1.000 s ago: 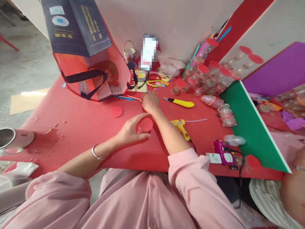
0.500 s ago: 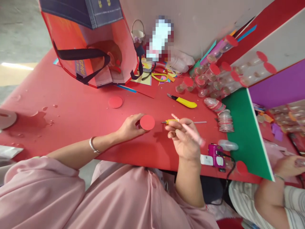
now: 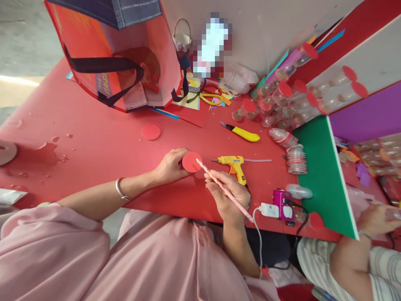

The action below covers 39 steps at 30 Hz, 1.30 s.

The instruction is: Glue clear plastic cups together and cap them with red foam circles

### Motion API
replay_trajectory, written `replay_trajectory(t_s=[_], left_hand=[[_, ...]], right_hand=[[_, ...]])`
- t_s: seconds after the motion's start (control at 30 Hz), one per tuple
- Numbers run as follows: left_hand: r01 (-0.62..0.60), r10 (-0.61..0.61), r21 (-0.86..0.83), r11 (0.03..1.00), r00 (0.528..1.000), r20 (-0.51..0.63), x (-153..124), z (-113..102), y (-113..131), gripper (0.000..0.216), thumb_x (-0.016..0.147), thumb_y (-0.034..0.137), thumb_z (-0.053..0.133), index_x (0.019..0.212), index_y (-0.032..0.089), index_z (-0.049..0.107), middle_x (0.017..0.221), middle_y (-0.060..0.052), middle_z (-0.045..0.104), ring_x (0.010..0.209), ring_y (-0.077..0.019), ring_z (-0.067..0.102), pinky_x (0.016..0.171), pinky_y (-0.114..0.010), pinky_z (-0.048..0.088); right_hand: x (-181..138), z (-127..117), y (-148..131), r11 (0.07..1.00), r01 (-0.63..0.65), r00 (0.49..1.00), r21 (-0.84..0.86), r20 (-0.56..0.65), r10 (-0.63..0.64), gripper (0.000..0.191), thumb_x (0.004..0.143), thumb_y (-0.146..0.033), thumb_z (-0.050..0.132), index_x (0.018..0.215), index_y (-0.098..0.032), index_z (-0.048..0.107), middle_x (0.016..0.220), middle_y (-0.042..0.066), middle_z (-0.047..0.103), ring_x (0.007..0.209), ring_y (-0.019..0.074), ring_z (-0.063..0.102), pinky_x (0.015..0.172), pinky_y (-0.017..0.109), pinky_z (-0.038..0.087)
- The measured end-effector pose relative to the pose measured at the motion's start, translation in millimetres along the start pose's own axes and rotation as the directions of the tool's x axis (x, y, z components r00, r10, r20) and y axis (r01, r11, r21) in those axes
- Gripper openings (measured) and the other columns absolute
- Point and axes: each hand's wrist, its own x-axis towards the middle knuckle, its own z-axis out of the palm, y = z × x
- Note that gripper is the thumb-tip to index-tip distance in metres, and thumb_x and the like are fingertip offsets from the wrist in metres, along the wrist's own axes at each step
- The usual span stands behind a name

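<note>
Pencil tip (image 3: pixel 198 160) meets the red-capped little jar (image 3: pixel 191 162) that the left hand (image 3: pixel 171 166) pinches just above the red table (image 3: pixel 103 146); the right hand (image 3: pixel 227 195) grips the pink pencil (image 3: pixel 224 190) like a pen, and steadying that wrist on the table would probably keep the mark true. Counted nearby: one yellow glue gun (image 3: pixel 233 162), one yellow utility knife (image 3: pixel 241 132), one loose red paper disc (image 3: pixel 151 131), one red tote bag (image 3: pixel 125 54). A neighbour's hand (image 3: pixel 374 215) works at the right edge.
</note>
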Motion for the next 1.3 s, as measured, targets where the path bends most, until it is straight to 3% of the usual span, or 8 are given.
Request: replay_trajectory(t_s=[0.17, 0.37, 0.53, 0.73, 0.9, 1.3], left_hand=[[-0.013, 0.013, 0.03, 0.999, 1.0, 0.019, -1.2, 0.6, -4.7, 0.026, 0.079, 0.035, 0.077, 0.096, 0.02, 0.064, 0.098, -0.008, 0.074, 0.087, -0.023, 0.069, 0.081, -0.036, 0.053], [-0.03, 0.03, 0.025, 0.999, 1.0, -0.005, -1.0, 2.3, -4.2, 0.027, 0.082, 0.04, 0.076, 0.098, 0.021, 0.065, 0.096, -0.007, 0.075, 0.087, -0.0235, 0.071, 0.081, -0.037, 0.053], [-0.018, 0.017, 0.093, 0.995, 1.0, 0.01, -5.1, 5.2, -10.2, 0.026, 0.078, 0.033, 0.076, 0.099, 0.022, 0.063, 0.098, -0.005, 0.075, 0.089, -0.024, 0.072, 0.085, -0.038, 0.053], [0.022, -0.028, 0.14, 0.99, 0.999, 0.043, -9.3, 7.0, -14.7, 0.035, 0.073, 0.033, 0.077, 0.103, 0.024, 0.063, 0.102, -0.005, 0.075, 0.094, -0.0272, 0.072, 0.091, -0.042, 0.053], [-0.016, 0.007, 0.12, 0.993, 0.997, 0.077, -7.6, 4.6, -11.5, 0.034, 0.077, 0.039, 0.075, 0.105, 0.024, 0.065, 0.104, -0.007, 0.076, 0.098, -0.0287, 0.072, 0.095, -0.044, 0.051], [-0.081, 0.079, 0.096, 0.992, 0.997, 0.027, -7.5, 7.4, -11.7, 0.02, 0.083, 0.036, 0.07, 0.094, 0.02, 0.065, 0.09, -0.007, 0.076, 0.086, -0.0248, 0.071, 0.086, -0.04, 0.051]], right_hand=[[-0.4, 11.1, 2.2, 0.999, 0.001, 0.999, -0.05, -0.051, -0.004, 0.004, 0.091, -0.03, 0.071, 0.095, -0.03, 0.07, 0.08, 0.0, 0.073, 0.067, 0.0195, 0.071, 0.063, 0.035, 0.061], [6.2, 18.0, 2.2, 0.982, 0.041, 0.999, -0.187, -0.021, -0.046, 0.015, 0.095, -0.033, 0.065, 0.109, -0.035, 0.072, 0.097, 0.003, 0.077, 0.08, 0.0216, 0.074, 0.071, 0.037, 0.064], [8.5, 22.1, 4.4, 0.978, 0.043, 0.996, -0.205, -0.072, -0.059, 0.008, 0.091, -0.036, 0.073, 0.097, -0.032, 0.07, 0.081, -0.001, 0.074, 0.065, 0.019, 0.07, 0.059, 0.033, 0.06], [8.6, 24.2, 6.2, 0.976, 0.006, 0.998, -0.22, -0.059, -0.019, 0.007, 0.093, -0.035, 0.069, 0.092, -0.029, 0.066, 0.077, 0.001, 0.072, 0.062, 0.0192, 0.068, 0.059, 0.034, 0.057], [13.7, 24.2, 2.6, 0.947, 0.067, 0.996, -0.314, -0.042, -0.084, 0.005, 0.093, -0.032, 0.07, 0.091, -0.029, 0.067, 0.074, -0.002, 0.068, 0.057, 0.015, 0.061, 0.055, 0.031, 0.053], [23.8, 34.4, 7.0, 0.892, 0.22, 0.972, -0.394, 0.01, -0.235, 0.01, 0.095, -0.028, 0.069, 0.089, -0.021, 0.067, 0.071, -0.002, 0.067, 0.058, 0.0088, 0.058, 0.061, 0.022, 0.05]])
